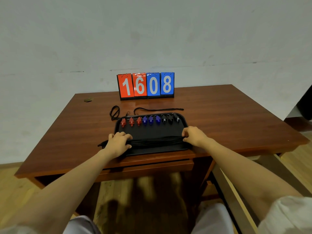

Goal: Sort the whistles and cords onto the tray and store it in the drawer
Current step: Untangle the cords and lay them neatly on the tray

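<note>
A black tray (pixel 152 131) lies near the desk's front edge. Along its far side stand three red whistles (pixel 131 122), three blue whistles (pixel 150 120) and three black whistles (pixel 170 119) in a row. A bundle of black cords (pixel 157 141) stretches across the tray's near part. My left hand (pixel 118 142) grips the bundle's left end, fingers curled over it. My right hand (pixel 194 135) pinches the right end. Two more black cords lie on the desk behind the tray: a looped cord (pixel 115 112) at left and a straight cord (pixel 158 109).
A flip scoreboard (pixel 146 85) reading 1608 stands at the back of the wooden desk (pixel 228 115), against the wall. A shut drawer front (pixel 152 166) sits under the desk edge below the tray. Wooden floor lies around the desk.
</note>
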`<state>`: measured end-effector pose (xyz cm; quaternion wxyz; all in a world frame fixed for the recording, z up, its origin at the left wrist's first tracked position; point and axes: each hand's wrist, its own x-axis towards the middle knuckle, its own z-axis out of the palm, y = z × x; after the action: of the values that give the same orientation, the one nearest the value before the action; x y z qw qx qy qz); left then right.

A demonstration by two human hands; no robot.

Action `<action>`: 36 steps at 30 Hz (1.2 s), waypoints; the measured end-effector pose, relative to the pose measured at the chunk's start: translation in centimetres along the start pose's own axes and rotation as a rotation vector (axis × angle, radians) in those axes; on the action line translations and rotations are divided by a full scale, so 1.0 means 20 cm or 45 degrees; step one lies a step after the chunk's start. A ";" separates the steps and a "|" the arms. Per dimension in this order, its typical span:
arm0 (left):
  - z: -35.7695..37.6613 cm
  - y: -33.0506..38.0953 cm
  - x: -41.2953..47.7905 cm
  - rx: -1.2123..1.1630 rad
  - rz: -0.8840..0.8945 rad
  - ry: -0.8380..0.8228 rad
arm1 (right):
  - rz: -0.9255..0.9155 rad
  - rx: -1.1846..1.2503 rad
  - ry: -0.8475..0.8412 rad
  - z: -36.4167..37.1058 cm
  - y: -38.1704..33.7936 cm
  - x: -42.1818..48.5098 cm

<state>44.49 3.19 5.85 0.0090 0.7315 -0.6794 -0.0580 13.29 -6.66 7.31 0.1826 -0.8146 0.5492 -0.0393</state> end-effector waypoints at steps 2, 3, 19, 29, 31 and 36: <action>0.02 0.00 0.00 0.017 0.011 -0.039 | 0.003 -0.025 -0.034 0.02 0.00 0.01; 0.03 0.00 0.00 0.016 0.013 -0.049 | -0.001 -0.038 -0.039 0.02 -0.01 0.01; -0.14 -0.01 0.39 -0.207 -0.036 0.181 | -0.308 0.042 0.002 -0.09 -0.49 0.46; -0.21 -0.36 0.87 -0.360 -0.223 0.117 | -0.238 0.148 -0.207 -0.01 -0.83 1.10; -0.19 -0.41 0.94 -0.399 -0.259 0.082 | -0.208 0.139 -0.253 0.03 -0.87 1.20; -0.12 -0.48 1.07 -0.514 -0.355 0.003 | -0.071 0.093 -0.279 0.16 -0.91 1.37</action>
<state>55.71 -17.47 5.86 0.1477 0.8017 -0.5463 -0.1923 40.87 -24.79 6.79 0.2700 -0.8217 0.5013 0.0250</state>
